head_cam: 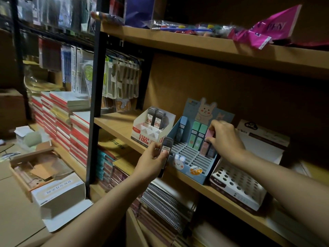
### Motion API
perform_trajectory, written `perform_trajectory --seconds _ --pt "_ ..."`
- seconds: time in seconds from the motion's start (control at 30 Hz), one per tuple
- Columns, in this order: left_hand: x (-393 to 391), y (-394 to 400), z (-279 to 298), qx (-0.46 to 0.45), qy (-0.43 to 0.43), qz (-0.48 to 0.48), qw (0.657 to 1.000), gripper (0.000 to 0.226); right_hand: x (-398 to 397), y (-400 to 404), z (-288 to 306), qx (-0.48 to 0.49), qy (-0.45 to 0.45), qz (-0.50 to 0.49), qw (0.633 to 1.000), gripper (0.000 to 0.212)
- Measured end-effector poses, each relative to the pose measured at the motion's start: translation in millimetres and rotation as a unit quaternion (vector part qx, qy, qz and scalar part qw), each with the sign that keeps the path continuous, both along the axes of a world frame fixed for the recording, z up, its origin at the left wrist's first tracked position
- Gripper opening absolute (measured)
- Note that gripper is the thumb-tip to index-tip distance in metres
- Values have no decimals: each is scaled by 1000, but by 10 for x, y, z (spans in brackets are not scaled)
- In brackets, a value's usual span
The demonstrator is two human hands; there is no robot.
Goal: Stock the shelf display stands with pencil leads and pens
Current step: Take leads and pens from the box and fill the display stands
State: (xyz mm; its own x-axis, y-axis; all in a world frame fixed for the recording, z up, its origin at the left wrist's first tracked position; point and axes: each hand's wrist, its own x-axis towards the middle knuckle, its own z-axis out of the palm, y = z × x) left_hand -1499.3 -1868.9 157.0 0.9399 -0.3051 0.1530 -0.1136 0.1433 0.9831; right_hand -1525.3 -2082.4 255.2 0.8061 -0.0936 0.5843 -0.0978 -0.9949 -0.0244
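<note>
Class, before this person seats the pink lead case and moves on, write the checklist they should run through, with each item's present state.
1. Right hand grips the pink lead case: ok.
2. Case fully seated in the blue rabbit display stand: cannot tell, the fingers hide its base.
3. Free slots left in the stand's front rows: ok.
4. Left hand holds the grey lead cases securely: ok.
5. White lead stand has room for them: ok, front compartments look empty.
6. White pen stand stocked: not ok, the visible holes are empty.
</note>
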Motion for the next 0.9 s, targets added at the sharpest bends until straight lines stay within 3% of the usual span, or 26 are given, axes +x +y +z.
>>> perform_trajectory --seconds 0.13,0.23,0.4,0.53,0.63,0.73,0.9 --pt "-28 4 52 -40 -5 11 999 7 -62 63 76 -21 9 -11 1000 35" --pt "-32 42 93 -60 -20 8 998 8 -112 189 76 -7 -4 55 998 35" --pt "-35 119 159 -70 -62 -15 996 13 -50 639 60 216 111 211 947 27" --pt "13 169 202 -50 -93 -7 994 14 97 837 37 269 117 234 927 22" --pt "126 219 231 43 -122 90 987 19 247 813 162 269 84 202 938 23" --pt "292 334 229 181 -188 190 947 37 422 754 364 265 24 192 945 20" --pt "426 436 244 405 -283 129 860 55 769 817 465 199 -69 155 965 22"
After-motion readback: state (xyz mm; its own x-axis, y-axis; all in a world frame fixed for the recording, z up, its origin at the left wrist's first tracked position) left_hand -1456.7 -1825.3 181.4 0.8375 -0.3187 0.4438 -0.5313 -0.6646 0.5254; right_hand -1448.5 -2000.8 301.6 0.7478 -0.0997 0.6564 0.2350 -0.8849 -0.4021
